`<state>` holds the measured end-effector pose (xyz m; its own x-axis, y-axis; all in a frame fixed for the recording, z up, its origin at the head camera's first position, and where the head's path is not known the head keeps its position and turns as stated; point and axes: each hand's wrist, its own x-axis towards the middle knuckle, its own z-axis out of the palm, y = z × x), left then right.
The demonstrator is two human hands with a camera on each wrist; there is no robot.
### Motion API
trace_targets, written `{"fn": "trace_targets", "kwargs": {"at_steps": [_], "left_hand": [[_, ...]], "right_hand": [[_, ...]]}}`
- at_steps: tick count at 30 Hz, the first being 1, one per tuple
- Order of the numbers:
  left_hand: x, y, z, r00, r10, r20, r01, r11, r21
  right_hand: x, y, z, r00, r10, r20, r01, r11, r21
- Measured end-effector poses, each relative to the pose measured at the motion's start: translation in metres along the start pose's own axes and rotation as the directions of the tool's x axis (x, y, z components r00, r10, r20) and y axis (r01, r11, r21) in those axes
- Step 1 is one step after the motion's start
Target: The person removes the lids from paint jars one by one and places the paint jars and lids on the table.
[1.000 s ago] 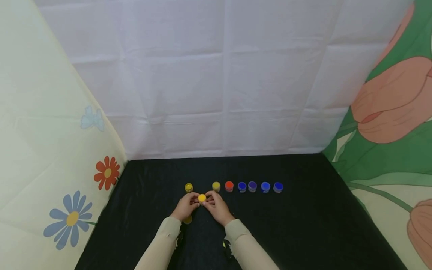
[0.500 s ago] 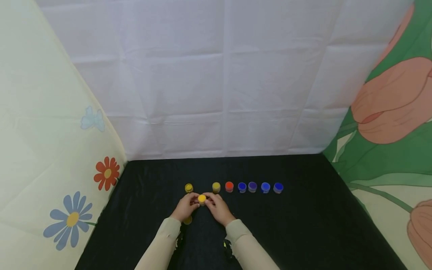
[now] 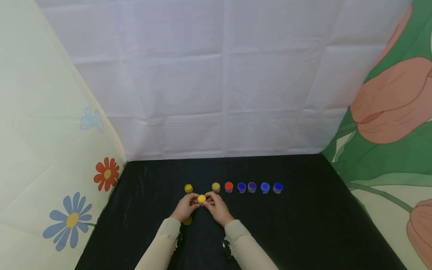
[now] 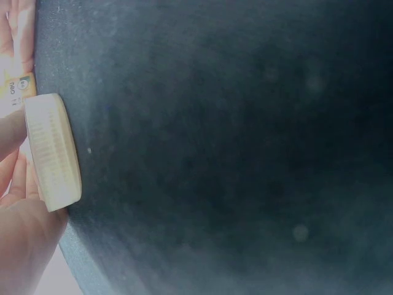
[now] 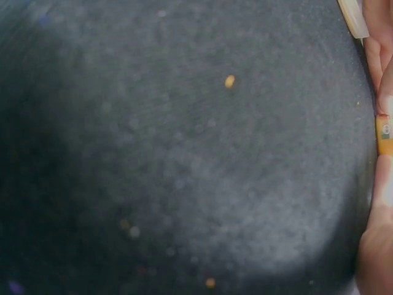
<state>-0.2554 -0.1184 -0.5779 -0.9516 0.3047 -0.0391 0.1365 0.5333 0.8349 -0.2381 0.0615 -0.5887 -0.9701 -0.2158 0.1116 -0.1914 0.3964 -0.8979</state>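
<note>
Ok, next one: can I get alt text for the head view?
Both hands, left hand and right hand, pinch a small yellow-capped paint pot between them above a black tabletop. Behind them stands a row of pots: two yellow, one red, four blue or purple. White and flower-printed cloths wall the table in.

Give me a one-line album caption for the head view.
Both hands, left hand and right hand, hold a yellow jar before a row of paint jars on black cloth.

A yellow lid (image 3: pixel 187 220) lies half hidden under the left hand (image 3: pixel 185 207). In both wrist views the held yellow jar (image 4: pixel 52 152) is cut off at the frame edge.
</note>
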Motion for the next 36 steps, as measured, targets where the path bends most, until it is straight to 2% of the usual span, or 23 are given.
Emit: {"fn": "trace_targets", "kwargs": {"at_steps": [9, 16, 36], "left_hand": [[-0.0005, 0.0003, -0.0004, 1.000, -0.002, -0.001, 0.002, 1.000, -0.001], [-0.0007, 0.0003, -0.0001, 1.000, -0.005, 0.000, 0.005, 1.000, -0.002], [0.0034, -0.0042, 0.0003, 1.000, 0.003, 0.013, -0.003, 1.000, -0.011]], "right_hand": [[-0.0002, 0.0014, -0.0016, 0.999, -0.018, 0.027, 0.018, 1.000, -0.003], [-0.0003, 0.0004, -0.0001, 1.000, 0.007, 0.017, -0.007, 1.000, 0.013], [0.0005, -0.0005, 0.0001, 1.000, -0.002, -0.009, 0.002, 1.000, -0.020]]}}
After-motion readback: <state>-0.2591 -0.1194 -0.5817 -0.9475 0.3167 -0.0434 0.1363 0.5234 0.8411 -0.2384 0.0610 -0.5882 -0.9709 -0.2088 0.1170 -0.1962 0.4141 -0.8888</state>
